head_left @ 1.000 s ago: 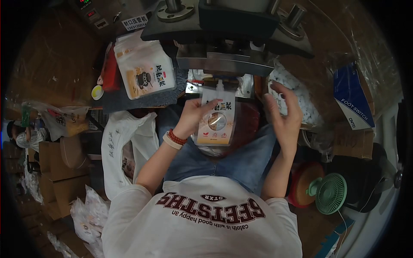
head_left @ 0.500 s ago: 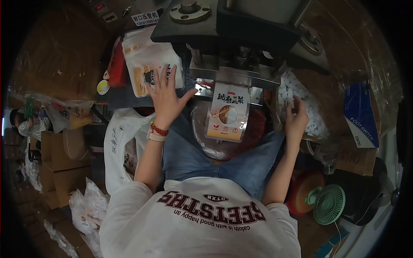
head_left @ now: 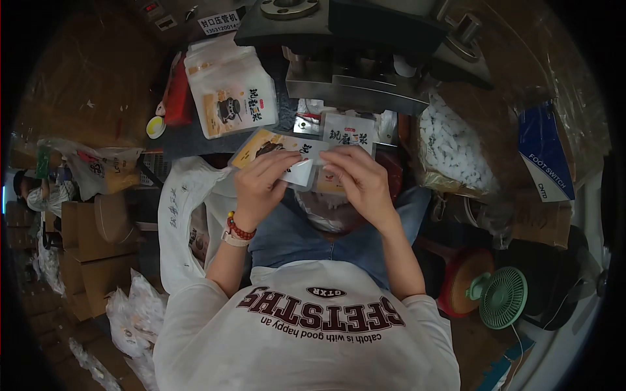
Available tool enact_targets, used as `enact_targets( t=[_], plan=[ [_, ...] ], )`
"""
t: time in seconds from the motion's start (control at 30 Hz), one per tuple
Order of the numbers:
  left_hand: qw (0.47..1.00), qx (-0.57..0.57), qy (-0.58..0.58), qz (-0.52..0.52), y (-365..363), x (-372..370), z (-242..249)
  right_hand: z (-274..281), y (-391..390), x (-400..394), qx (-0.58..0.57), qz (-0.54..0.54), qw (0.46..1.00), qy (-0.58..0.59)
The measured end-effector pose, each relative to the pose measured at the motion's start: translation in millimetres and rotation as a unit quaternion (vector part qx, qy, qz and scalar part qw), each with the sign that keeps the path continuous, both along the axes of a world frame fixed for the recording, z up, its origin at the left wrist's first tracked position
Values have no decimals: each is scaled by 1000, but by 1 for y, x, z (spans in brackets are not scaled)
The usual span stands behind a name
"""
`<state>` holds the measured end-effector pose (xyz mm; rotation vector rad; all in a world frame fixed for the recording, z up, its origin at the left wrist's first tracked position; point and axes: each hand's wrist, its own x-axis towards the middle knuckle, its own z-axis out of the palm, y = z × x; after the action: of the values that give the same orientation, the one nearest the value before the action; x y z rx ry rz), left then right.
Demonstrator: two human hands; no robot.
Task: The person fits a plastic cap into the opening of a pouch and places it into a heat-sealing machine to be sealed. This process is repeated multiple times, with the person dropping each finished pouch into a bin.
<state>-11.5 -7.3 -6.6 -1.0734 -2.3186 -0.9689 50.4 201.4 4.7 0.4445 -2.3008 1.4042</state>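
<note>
A printed pouch [head_left: 301, 171] is held tilted over my lap, with my left hand [head_left: 262, 179] closed on its lower middle. At the pouch's right end, my right hand [head_left: 357, 179] is pinched; its fingertips hide what they hold. Behind both hands, a second printed pouch [head_left: 349, 130] lies upright at the metal plate of the press [head_left: 358, 91], partly covered. To the left, a stack of similar pouches [head_left: 231, 98] rests on the dark worktop.
A bag of small white pieces [head_left: 453, 146] stands right of the press. A red object [head_left: 178, 91] and a yellow-filled lid [head_left: 156, 128] lie left. A blue box [head_left: 546, 153], a green fan [head_left: 503, 297] and cartons [head_left: 91, 260] surround the seat. A person [head_left: 49, 194] is far left.
My left hand has moved from the stack toward the middle and now holds a pouch. My right hand has come from the bag of white pieces to the pouch's end.
</note>
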Motion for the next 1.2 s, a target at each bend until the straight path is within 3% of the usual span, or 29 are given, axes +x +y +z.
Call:
enact_targets(
  t=[0.03, 0.13, 0.2, 0.23, 0.3, 0.33, 0.4, 0.43, 0.5, 0.57, 0.6, 0.67, 0.83, 0.87, 0.9, 0.93, 0.97, 1.0, 1.07, 1.17, 1.2],
  plan=[
    [1000, 2, 2, 2, 0, 3, 8, 1, 3, -1, 103, 3, 992, 71],
    [997, -35, -43, -48, 4, 10, 17, 19, 9, 13, 191, 8, 980, 64],
    [973, 43, -211, -84, 14, 11, 7, 25, 11, 11, 193, -25, 978, 76],
    [973, 43, -211, -87, 21, 9, 0, 26, 12, 10, 193, -53, 976, 89],
    [879, -52, -472, -42, 39, 0, -18, 25, 24, 13, 144, -100, 981, 80],
    [879, -51, -472, -42, 47, -4, -27, 25, 33, 14, 92, -145, 983, 72],
    [736, 238, -627, -91, 65, -10, -40, 30, 60, 19, 80, -214, 972, 59],
    [705, 280, -645, -95, 72, -16, -34, 31, 73, 22, 71, -254, 964, 42],
    [680, 306, -659, -98, 85, -29, -28, 30, 91, 16, 75, -304, 948, 53],
    [644, 319, -688, -105, 89, -42, -28, 9, 109, 5, 175, -391, 903, 22],
    [643, 321, -688, -101, 90, -45, -31, -8, 116, 0, 174, -388, 905, 20],
    [627, 316, -705, -96, 92, -50, -34, -36, 126, -9, 199, -361, 905, -101],
    [712, 204, -666, -91, 71, -60, -28, -31, 127, -4, 173, -331, 915, -153],
    [893, 104, -436, 52, 60, -65, -33, -30, 129, -4, 148, -326, 921, -156],
    [969, -8, -155, 190, 47, -68, -37, -28, 126, -3, 147, -326, 921, -155],
    [969, -9, -154, 192, 35, -69, -37, -24, 121, -2, 117, -361, 921, -84],
    [955, -138, -77, 251, 21, -66, -38, -19, 114, -1, 86, -393, 915, -13],
    [915, -264, 0, 303, 5, -62, -40, -12, 106, 3, 84, -390, 917, -14],
    [953, -234, -9, 194, -28, -55, -64, 1, 84, 11, -198, -253, 945, -60],
    [972, -187, 7, 144, -38, -36, -64, -6, 49, 13, -222, -100, 970, 11],
    [982, -120, -32, 141, -40, -33, -63, -4, 34, 11, -241, -69, 968, 24]
  ],
)
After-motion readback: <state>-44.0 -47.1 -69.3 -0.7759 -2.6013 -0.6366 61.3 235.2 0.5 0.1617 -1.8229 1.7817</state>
